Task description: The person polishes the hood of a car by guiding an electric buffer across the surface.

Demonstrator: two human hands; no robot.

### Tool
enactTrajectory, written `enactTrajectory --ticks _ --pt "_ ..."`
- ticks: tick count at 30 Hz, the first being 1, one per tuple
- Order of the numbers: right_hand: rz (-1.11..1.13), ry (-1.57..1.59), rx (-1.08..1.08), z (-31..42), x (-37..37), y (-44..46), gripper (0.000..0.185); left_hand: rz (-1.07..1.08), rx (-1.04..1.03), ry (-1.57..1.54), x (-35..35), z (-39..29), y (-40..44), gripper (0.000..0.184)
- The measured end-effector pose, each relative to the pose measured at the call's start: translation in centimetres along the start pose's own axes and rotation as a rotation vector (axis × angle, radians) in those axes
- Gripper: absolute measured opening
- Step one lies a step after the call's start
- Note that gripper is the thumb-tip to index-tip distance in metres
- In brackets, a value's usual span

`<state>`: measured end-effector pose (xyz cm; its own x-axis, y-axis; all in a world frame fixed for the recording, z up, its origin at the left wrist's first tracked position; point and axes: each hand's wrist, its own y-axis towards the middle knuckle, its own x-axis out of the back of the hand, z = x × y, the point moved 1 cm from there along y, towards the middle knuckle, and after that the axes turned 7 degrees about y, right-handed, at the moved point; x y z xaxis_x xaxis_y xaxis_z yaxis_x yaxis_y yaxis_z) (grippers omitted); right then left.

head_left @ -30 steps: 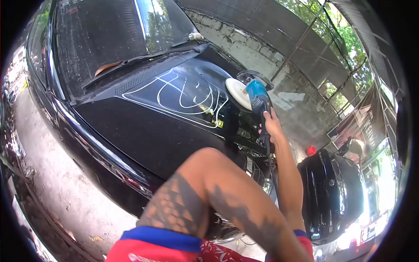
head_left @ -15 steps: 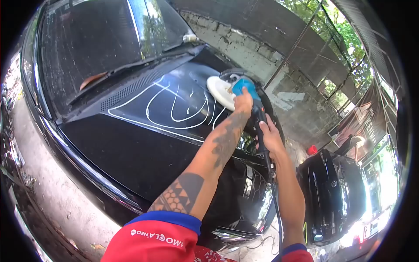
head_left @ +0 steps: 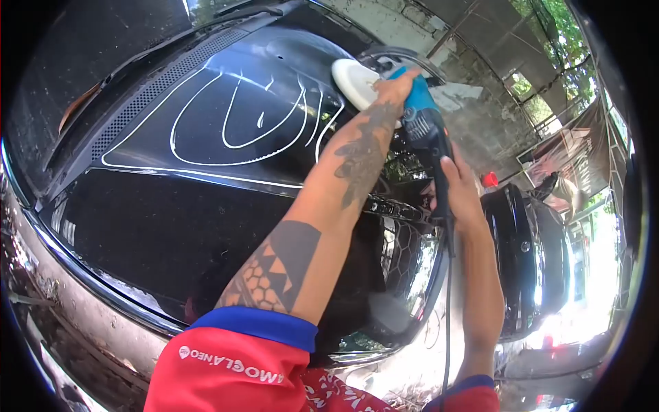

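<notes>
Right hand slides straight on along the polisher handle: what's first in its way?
Likely the polisher's dark vented body ahead of the right hand, then its blue housing, where the left hand rests. Depth is uncertain.

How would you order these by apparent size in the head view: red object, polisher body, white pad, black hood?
Largest first:
1. Black hood
2. Polisher body
3. White pad
4. Red object, which appears farther away

Weathered wall [head_left: 491, 129], foliage [head_left: 571, 42], second black car [head_left: 528, 268]
</notes>
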<state>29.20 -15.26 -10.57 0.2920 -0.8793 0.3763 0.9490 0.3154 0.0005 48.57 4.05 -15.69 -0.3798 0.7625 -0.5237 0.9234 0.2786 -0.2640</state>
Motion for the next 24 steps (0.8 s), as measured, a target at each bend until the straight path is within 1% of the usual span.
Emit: enactTrajectory --ticks 2,4,6,8,10,12,13,14,16,18,20,21,22,24 --pt "0.001 0.016 0.041 -0.6 0.6 0.7 0.056 -0.133 0.006 0.026 -1.4 0.0 -0.4 0.117" --pt "-0.012 0.037 0.073 -0.6 1.2 1.3 0.056 -0.142 -0.011 -0.030 -1.6 -0.6 0.1 0.119" --pt "0.011 0.034 0.000 -0.2 1.2 1.6 0.058 -0.184 0.029 0.023 -0.8 -1.7 -0.7 0.118" --pt "0.040 0.075 -0.007 0.5 0.9 2.2 0.058 -0.218 0.000 0.023 0.2 -3.2 -1.6 0.118" --pt "0.083 0.106 -0.002 1.8 0.4 3.4 0.058 -0.300 0.001 0.055 1.4 -5.1 -2.5 0.133" --pt "0.096 0.063 -0.033 2.7 0.0 4.5 0.059 -0.360 0.004 0.066 2.6 -7.3 -4.1 0.133" --pt "0.155 0.029 0.009 2.9 0.0 5.4 0.060 -0.405 0.022 0.083 3.4 -8.1 -5.1 0.132" --pt "0.168 0.030 0.008 3.3 -0.4 5.8 0.060 -0.418 0.022 0.080 4.2 -8.7 -5.3 0.132" --pt "0.269 0.029 0.050 4.7 -1.1 6.1 0.061 -0.516 -0.039 0.052 5.8 -10.2 -6.1 0.132" --pt "0.281 -0.015 0.068 6.3 -1.8 6.3 0.061 -0.530 -0.056 0.000 7.4 -11.6 -8.0 0.135" --pt "0.325 -0.043 0.077 8.0 -2.7 6.0 0.061 -0.642 -0.060 -0.055 8.8 -12.9 -10.6 0.135" --pt "0.336 -0.048 0.087 8.7 -3.2 5.8 0.061 -0.651 -0.019 -0.058 9.5 -13.6 -11.1 0.134" --pt "0.334 -0.046 0.097 9.4 -3.7 5.6 0.061 -0.648 -0.029 -0.058 10.4 -14.1 -11.3 0.134" --pt "0.459 -0.087 0.134 11.0 -4.4 5.2 0.061 -0.664 -0.082 -0.164 12.1 -14.6 -10.9 0.138"
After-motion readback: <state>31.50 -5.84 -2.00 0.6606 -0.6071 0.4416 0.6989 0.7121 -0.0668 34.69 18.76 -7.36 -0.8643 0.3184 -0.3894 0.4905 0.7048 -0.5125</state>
